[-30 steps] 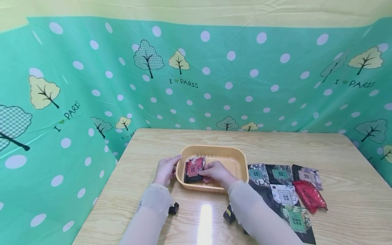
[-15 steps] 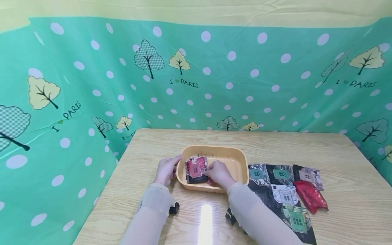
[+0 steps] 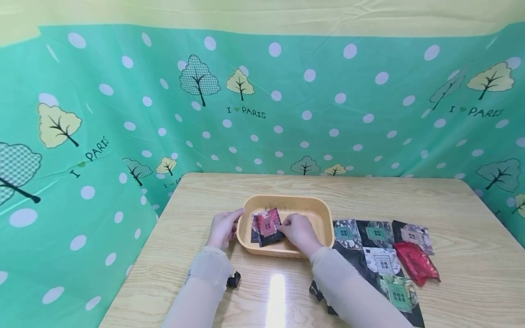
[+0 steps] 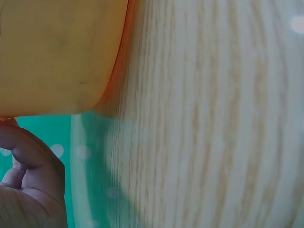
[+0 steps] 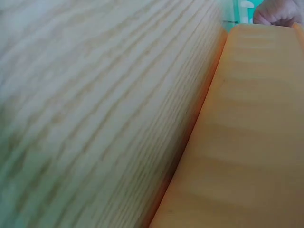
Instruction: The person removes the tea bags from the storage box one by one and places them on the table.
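Note:
A yellow-orange plastic basket (image 3: 313, 218) stands on the table. My left hand (image 3: 222, 228) holds its left end at the rim, and the left wrist view shows the curled fingers (image 4: 35, 159) by the basket wall (image 4: 57, 57). Inside the basket, my right hand (image 3: 300, 231) pinches the right edge of a tea sachet (image 3: 268, 226) with a red label and black lower part. Another sachet (image 3: 255, 230) lies partly hidden under it. In the right wrist view only the basket's outer wall (image 5: 251, 133) shows up close; the pinching fingers are out of sight there.
Right of the basket lie several flat sachets, among them a green-labelled one (image 3: 397, 294), a white one (image 3: 382, 261) and a shiny red one (image 3: 416, 264). The wooden table (image 3: 197, 191) ends at a green polka-dot cloth (image 3: 340, 127). Black wrist devices (image 3: 234, 279) sit by the sleeves.
My right hand has shifted slightly right inside the basket, drawing the red-labelled sachet with it and tilting it. More of the sachet underneath shows. My left hand stays at the rim.

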